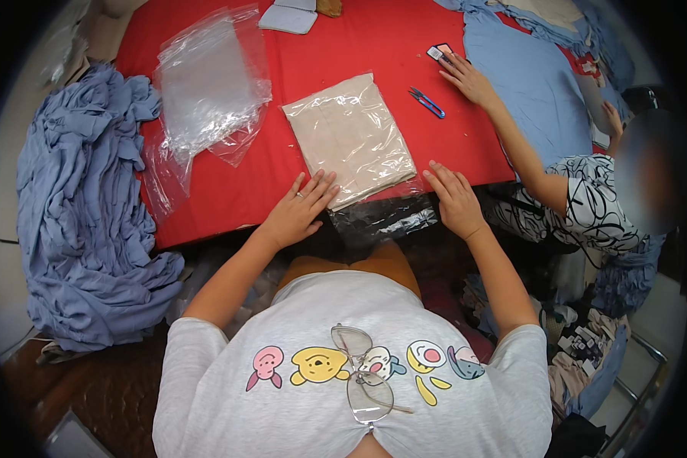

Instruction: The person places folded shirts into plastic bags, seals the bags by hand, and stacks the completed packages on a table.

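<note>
A folded beige cloth in a clear plastic bag [351, 137] lies on the red-covered table in front of me. The bag's loose open end [382, 219] hangs over the table's near edge. My left hand [301, 208] rests at the near left corner of the bag, fingers spread, a ring on one finger. Off the near right corner, my right hand [456, 200] lies at the table edge with its fingers stretched out. Neither hand is wrapped round anything.
A stack of clear plastic bags [210, 91] lies left on the red table [351, 38]. Blue thread snips [427, 102] sit right of the package. A co-worker's hand [469, 80] touches small dark tags [440, 52] beside blue cloth [523, 76]. Blue fabric [84, 206] is heaped at left.
</note>
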`<state>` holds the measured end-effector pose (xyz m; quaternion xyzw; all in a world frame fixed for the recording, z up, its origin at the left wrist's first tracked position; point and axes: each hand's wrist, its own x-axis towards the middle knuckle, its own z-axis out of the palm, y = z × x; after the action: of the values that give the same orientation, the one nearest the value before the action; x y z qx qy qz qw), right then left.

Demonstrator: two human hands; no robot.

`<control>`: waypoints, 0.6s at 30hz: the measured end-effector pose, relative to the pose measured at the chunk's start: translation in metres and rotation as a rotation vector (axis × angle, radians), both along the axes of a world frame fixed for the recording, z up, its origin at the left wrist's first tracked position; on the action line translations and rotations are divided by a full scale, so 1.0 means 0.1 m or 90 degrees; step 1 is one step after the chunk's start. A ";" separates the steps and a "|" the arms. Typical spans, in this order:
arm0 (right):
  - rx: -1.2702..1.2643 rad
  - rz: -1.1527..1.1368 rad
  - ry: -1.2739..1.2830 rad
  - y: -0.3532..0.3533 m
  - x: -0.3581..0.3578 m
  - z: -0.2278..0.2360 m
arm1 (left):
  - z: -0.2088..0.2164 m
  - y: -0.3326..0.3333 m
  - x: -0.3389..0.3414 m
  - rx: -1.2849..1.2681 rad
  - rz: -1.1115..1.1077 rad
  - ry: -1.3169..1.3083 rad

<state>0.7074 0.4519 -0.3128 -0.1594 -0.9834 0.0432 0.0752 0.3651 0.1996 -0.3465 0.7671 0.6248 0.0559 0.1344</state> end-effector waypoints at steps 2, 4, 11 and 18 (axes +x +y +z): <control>0.059 0.024 -0.118 0.15 0.03 -0.04 | -0.18 0.08 0.20 0.100 0.008 0.050; 0.090 0.091 -0.162 0.26 -0.04 -0.18 | -0.31 0.15 0.36 0.117 0.024 0.073; -0.014 0.305 -0.153 0.37 -0.53 -0.37 | -0.40 0.17 0.40 0.177 0.075 -0.050; -0.082 0.290 -0.104 0.19 -0.45 -0.18 | -0.27 0.05 0.25 0.144 0.082 -0.180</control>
<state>0.6628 0.4709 -0.3312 0.0588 -0.9920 0.1084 -0.0266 0.3903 0.2043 -0.3735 0.7200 0.6374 0.2415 0.1300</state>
